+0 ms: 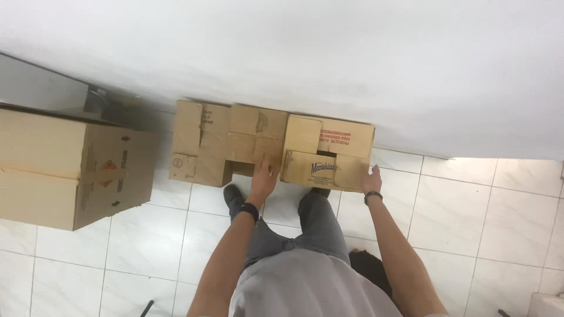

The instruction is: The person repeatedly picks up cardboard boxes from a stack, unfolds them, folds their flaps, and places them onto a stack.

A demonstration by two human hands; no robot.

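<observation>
Small cardboard box [329, 154], flaps open, sits on white tile floor [470, 199] against wall [352, 58], blue print on near side, red print on far flap. Left hand [264, 176] flat on its left edge, fingers together; right hand [371, 179] flat on right corner, fingers straight. 2 more boxes to the left: open box [220, 144] just beside, big closed box [70, 167] w/ orange diamond label farther off.

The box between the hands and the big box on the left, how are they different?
The box between the hands is small, with its top flaps open; the big box on the left is much larger and its top looks closed. The small box sits against the white wall, with the left hand and right hand at its sides; nobody touches the big one. Both are brown cardboard on the white tiled floor.
</observation>
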